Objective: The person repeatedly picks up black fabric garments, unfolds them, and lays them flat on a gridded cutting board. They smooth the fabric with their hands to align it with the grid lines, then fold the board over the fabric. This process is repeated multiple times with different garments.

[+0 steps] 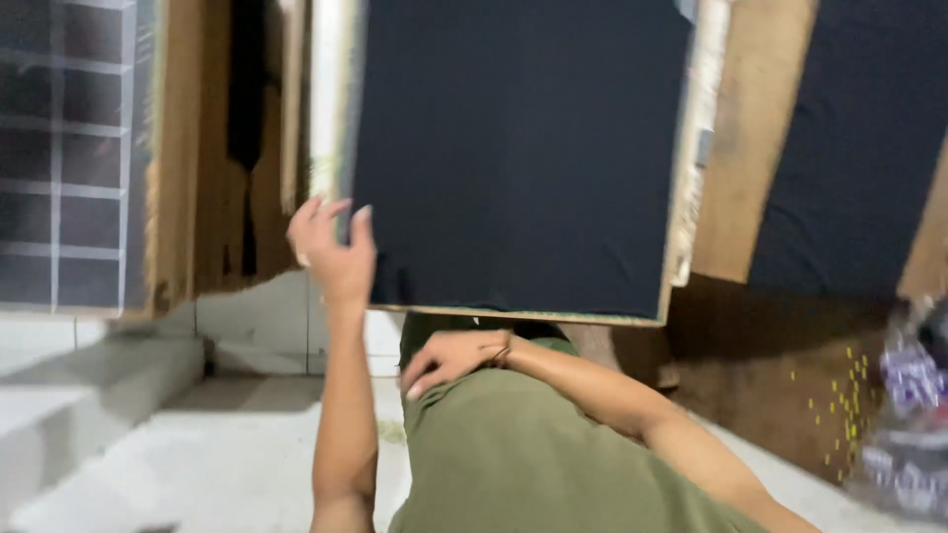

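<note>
While standing close against a black cloth-covered panel (pixel 523 148) in the upper middle of the frame, reaching up with the left hand (pixel 331 247) to its left edge: fingers spread and loosely curved, grip not closed, and too blurred to tell whether touching the frame or just beside it. Right hand (pixel 449 360) lying flat on the olive-green shirt (pixel 533 464) at lower centre, fingers relaxed, pinching nothing. Judged from the pose, at the stage of taking hold of the panel, with no firm hold yet. Next, probably calling for fingers wrapped round the pale wooden rim and a second hand on the far edge, given the broad, flat, awkward shape. Cloth matte and smooth, slightly wrinkled near the bottom; rim thin and light-coloured. Behind, rough brown wooden boards (pixel 750 148) and a second dark panel (pixel 859 148) at upper right. Below, pale concrete floor (pixel 217 454); at far right, a crinkled plastic bag (pixel 908 415).
</note>
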